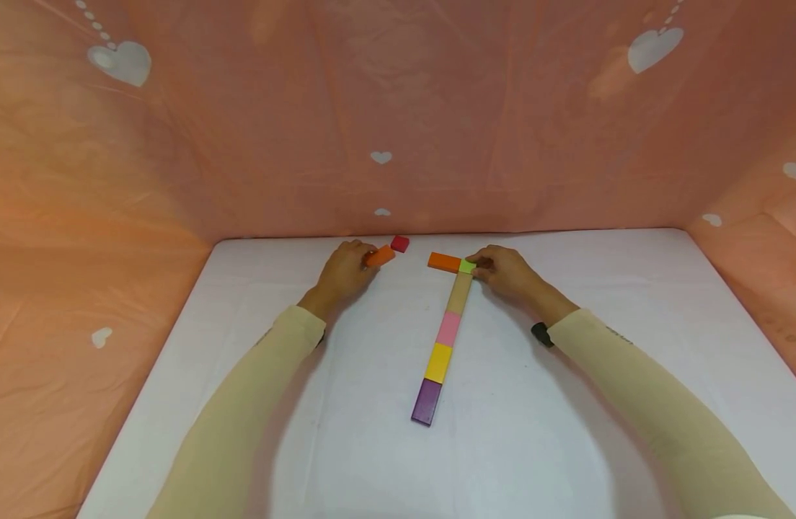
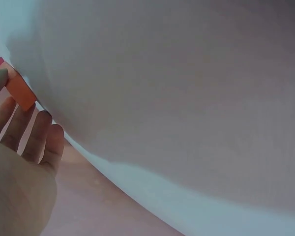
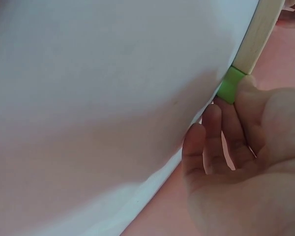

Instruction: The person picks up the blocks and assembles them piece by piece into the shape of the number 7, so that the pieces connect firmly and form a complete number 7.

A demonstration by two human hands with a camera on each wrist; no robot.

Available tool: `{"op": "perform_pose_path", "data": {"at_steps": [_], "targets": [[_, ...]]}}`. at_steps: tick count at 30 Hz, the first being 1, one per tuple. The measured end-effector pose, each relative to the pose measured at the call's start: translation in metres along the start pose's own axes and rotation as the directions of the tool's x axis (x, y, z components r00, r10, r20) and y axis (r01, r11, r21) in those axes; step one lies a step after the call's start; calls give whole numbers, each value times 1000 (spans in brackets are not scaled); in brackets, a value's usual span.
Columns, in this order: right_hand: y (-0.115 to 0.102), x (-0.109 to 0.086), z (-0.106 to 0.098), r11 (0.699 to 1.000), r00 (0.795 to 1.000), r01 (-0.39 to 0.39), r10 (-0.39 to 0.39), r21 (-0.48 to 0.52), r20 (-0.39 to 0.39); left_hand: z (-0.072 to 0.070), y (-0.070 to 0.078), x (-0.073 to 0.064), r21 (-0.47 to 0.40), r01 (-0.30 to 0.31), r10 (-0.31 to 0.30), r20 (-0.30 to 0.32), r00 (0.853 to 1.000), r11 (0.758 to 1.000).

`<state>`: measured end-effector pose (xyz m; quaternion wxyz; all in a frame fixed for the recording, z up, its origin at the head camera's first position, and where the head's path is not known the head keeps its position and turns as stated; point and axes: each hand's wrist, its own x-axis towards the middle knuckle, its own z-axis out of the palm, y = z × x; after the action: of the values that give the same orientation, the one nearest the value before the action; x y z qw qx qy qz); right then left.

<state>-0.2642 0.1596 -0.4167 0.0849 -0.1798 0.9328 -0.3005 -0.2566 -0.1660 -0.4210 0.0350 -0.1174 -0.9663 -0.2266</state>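
Note:
My left hand (image 1: pixel 348 270) pinches an orange block (image 1: pixel 381 256) between thumb and fingers, in front of a small red block (image 1: pixel 400 244). In the left wrist view, the thumb lies across one end of that block (image 2: pixel 20 92). My right hand (image 1: pixel 510 272) holds a small green block (image 1: pixel 466 266) with thumb and fingertips at the far end of a row of blocks. From there the row runs toward me: a bare-wood block (image 1: pixel 459 292), a pink one (image 1: pixel 448 329), a yellow one (image 1: pixel 438 362) and a purple one (image 1: pixel 427 402). Another orange block (image 1: pixel 444 262) extends left from the green one.
The blocks lie on a white-covered table (image 1: pixel 365 447). An orange-pink sheet with white hearts (image 1: pixel 437 122) rises along the back edge and both sides. Dark bands (image 1: pixel 541 334) show at the wrists beside the sleeves.

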Motion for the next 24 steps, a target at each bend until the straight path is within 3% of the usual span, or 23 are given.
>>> {"op": "perform_pose_path", "data": {"at_steps": [15,24], "targets": [[1,1,-1,1000,1000,2,-2,4,-6,3,0,2,6,-15,15,7,1000,1000],[0,-1,-2,1000,1000,-4,4,15,-5,3,0,3,-36,-8,9,19,1000,999]]}}
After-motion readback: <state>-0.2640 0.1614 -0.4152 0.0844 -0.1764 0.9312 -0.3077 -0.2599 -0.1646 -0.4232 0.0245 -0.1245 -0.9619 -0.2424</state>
